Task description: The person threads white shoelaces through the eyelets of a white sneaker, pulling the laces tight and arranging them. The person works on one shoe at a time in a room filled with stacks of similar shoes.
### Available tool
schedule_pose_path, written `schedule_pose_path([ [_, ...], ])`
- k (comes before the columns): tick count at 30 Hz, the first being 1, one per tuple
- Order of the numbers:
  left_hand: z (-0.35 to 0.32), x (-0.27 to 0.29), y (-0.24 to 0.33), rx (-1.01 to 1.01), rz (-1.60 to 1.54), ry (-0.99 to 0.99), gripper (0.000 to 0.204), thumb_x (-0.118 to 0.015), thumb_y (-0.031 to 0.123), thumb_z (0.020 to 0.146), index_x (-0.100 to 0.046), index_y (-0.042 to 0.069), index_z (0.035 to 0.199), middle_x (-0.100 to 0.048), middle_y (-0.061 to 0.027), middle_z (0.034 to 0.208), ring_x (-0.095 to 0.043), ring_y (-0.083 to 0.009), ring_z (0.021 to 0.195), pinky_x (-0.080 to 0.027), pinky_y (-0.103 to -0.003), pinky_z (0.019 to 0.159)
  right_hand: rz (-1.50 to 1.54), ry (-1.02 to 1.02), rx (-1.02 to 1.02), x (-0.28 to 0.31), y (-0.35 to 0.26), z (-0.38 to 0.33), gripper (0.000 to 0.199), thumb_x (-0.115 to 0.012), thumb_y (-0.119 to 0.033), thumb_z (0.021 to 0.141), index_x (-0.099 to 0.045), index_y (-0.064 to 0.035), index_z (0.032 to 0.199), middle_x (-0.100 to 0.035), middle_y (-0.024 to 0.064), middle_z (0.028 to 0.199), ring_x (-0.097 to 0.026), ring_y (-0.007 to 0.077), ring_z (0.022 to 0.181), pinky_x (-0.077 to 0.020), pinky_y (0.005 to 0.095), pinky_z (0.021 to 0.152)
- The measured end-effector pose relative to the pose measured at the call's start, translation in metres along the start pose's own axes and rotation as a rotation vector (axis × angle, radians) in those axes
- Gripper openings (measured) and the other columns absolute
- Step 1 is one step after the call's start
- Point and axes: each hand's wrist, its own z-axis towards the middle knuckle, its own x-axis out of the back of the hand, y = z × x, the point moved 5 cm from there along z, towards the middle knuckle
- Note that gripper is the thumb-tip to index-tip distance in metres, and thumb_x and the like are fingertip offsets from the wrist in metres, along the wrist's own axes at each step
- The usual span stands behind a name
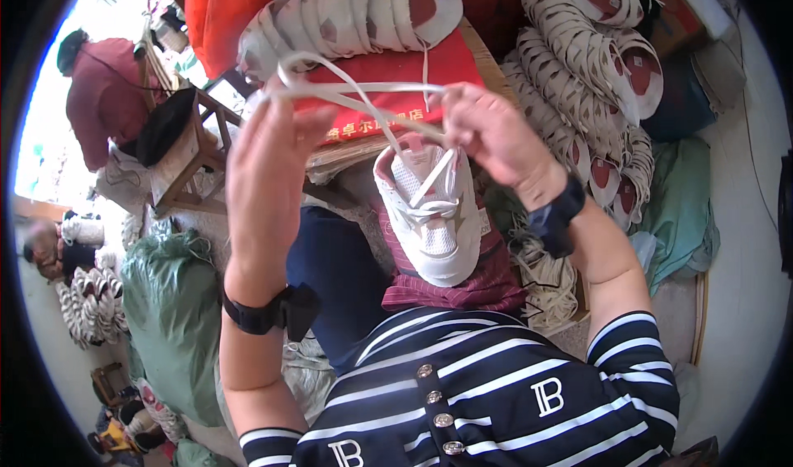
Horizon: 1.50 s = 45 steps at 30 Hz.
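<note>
1. Both hands are raised up in front of the chest, pulling a flat white shoelace (355,89) tight between them.
2. The left hand (268,149) is closed around one end of the lace; a loop of it sticks out above the fingers. There's a black wristband further down that forearm.
3. The right hand (487,128) is pinched shut on the other end, fingers curled in, with a black watch-like strap just below it on the wrist.
4. From between the hands the lace runs down into the white mesh-and-leather sneaker (429,215), which sits right below the right hand, toe pointing back toward the person, resting on a dark red ribbed cloth (462,285) in the lap.
5. Behind the hands there's a red bag with printed lettering (396,74), and on top of it a long row of white sneakers with red insoles (347,12), stacked on their sides.
6. To the right of the right hand, more of the same sneakers are piled in rows (586,78), and below them a tangle of loose white laces (545,273).
7. Off past the left hand: a small wooden stool (186,157), a green plastic sack (173,310), and another person in a dark red top (103,87) bent over well away.
</note>
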Motion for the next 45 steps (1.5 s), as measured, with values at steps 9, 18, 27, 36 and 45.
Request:
schedule_pose_path([
  [9, -0.073, -0.008, -0.099, -0.481, 0.888, -0.439, 0.022, -0.078, 0.005, 0.084, -0.07, 0.009, 0.104, -0.06, -0.0103, 0.096, -0.063, -0.029, 0.082, -0.054, -0.039, 0.07, 0.13, 0.369, 0.075, 0.094, -0.032, -0.027, 0.029, -0.058, -0.016, 0.104, -0.059, 0.0033, 0.126, -0.051, -0.0033, 0.074, -0.053, 0.0092, 0.07, -0.0536, 0.0323, 0.084],
  [18, -0.065, -0.019, -0.102, -0.327, 0.98, -0.559, 0.013, -0.074, 0.008, 0.081, -0.065, 0.008, 0.09, -0.059, -0.0126, 0.092, -0.064, -0.0354, 0.085, -0.054, -0.043, 0.072, 0.103, 0.231, 0.04, 0.086, -0.032, -0.04, 0.027, -0.057, -0.015, 0.103, -0.062, 0.0036, 0.121, -0.059, -0.0015, 0.075, -0.06, 0.0088, 0.074, -0.0557, 0.0348, 0.087],
  [27, -0.063, -0.019, -0.107, -0.079, 1.019, -0.782, 0.022, -0.075, 0.012, 0.081, -0.061, 0.003, 0.095, -0.062, -0.0154, 0.089, -0.064, -0.0326, 0.082, -0.052, -0.042, 0.075, 0.04, 0.214, -0.017, 0.076, -0.026, -0.034, 0.027, -0.058, -0.016, 0.103, -0.063, 0.0033, 0.122, -0.059, -0.0007, 0.078, -0.06, 0.0103, 0.076, -0.0548, 0.032, 0.086],
  [36, -0.081, -0.006, -0.124, -0.288, 0.76, -0.315, 0.017, -0.073, -0.001, 0.085, -0.064, 0.003, 0.098, -0.058, -0.011, 0.087, -0.059, -0.0218, 0.069, -0.049, -0.035, 0.061, 0.097, 0.15, -0.021, 0.081, -0.022, -0.03, 0.027, -0.057, -0.014, 0.102, -0.064, 0.0039, 0.121, -0.063, 0.0013, 0.078, -0.064, 0.0148, 0.08, -0.0549, 0.0319, 0.085],
  [45, -0.07, -0.007, -0.122, -0.157, 0.834, -0.395, 0.017, -0.075, 0.014, 0.093, -0.07, 0.0, 0.085, -0.055, -0.0096, 0.076, -0.054, -0.0206, 0.064, -0.045, -0.035, 0.059, 0.155, 0.301, -0.026, 0.098, -0.035, -0.037, 0.021, -0.058, -0.007, 0.1, -0.062, 0.0018, 0.119, -0.046, -0.0044, 0.065, -0.036, 0.0057, 0.054, -0.0313, 0.0217, 0.051],
])
